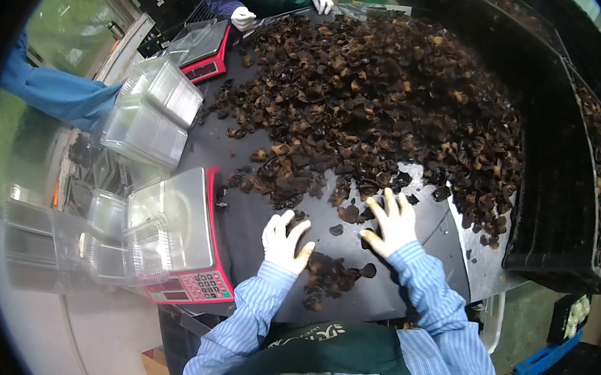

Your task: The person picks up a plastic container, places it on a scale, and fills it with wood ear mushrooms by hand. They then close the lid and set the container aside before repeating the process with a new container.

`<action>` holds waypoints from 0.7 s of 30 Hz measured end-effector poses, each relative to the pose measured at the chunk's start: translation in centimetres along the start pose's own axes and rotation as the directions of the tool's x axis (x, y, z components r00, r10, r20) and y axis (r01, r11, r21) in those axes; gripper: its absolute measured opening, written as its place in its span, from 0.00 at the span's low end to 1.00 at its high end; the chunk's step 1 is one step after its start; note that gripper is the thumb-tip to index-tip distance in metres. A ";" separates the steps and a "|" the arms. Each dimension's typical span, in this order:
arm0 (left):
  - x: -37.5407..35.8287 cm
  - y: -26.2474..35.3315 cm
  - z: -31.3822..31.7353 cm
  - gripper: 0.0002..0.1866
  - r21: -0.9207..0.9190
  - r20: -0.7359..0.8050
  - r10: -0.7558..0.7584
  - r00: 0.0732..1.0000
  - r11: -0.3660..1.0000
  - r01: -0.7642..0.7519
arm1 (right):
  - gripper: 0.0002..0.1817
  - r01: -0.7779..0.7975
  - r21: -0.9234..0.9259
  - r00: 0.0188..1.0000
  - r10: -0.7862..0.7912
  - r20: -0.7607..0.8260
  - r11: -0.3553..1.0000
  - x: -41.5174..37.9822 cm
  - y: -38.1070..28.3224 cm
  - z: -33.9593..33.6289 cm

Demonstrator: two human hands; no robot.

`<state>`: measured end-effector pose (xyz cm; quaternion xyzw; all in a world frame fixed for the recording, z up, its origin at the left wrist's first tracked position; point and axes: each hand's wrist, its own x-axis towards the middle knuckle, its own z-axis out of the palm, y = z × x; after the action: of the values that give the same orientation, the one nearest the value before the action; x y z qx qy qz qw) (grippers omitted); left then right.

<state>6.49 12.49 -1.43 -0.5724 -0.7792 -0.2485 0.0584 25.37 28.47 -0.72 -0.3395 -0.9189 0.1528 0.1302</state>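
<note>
Left hand [285,242]: fingers spread, flat beside small mushroom cluster [332,276].
Right hand [391,221]: fingers spread, touching big mushroom heap [389,95].
Scale [183,245]: just left.
Co-worker's gloves [243,18]: far.

A dark work table [255,205] fills the middle of the room. Black plastic crates [561,184] line its right side. Greenish daylight comes through a window [70,28] at left. Blue crates [541,359] sit on the floor lower right.
</note>
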 end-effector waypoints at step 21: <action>1.5 -3.7 1.2 0.18 -0.056 0.188 0.119 0.975 0.992 -0.110 | 0.24 0.290 0.123 0.954 -0.296 0.037 0.949 0.8 -5.6 2.6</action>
<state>2.85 13.48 -3.08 -0.6388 -0.7411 -0.2061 -0.0155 20.60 24.47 -0.90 -0.1869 -0.9519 0.1942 0.1458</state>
